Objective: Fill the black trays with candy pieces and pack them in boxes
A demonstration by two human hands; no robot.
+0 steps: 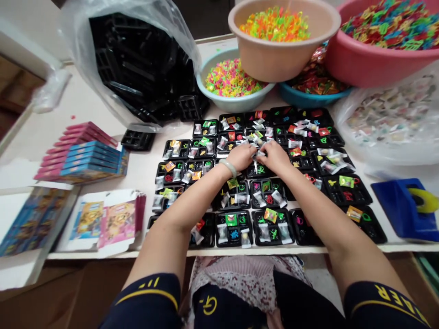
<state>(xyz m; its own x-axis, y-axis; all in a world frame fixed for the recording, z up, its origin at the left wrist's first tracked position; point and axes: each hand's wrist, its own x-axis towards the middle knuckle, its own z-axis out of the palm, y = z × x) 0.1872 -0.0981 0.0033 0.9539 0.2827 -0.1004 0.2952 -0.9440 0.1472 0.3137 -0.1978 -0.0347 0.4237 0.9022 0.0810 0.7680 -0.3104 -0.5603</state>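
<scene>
Several black compartment trays [234, 230] lie in rows, holding wrapped candies and small coloured plastic pieces. My left hand [241, 157], with a pale bangle on the wrist, is over the middle of the rows, fingers bent and pressed together; what they hold is too small to make out. Close beside it, my right hand [275, 157] pinches a small whitish wrapped candy [260, 154] between thumb and fingers. Below both hands is a tray [259, 170] with green plastic pieces. More whitish wrapped candies [255, 137] lie just beyond my fingertips.
A clear bag of black trays [137, 68] stands at back left. Basins of plastic pieces include a light blue one [236, 101], a peach one [274, 61] and a pink one [384, 66]. Right are bagged candies [394, 119] and a blue tape dispenser [394, 205]; left, stacked boxes [92, 160].
</scene>
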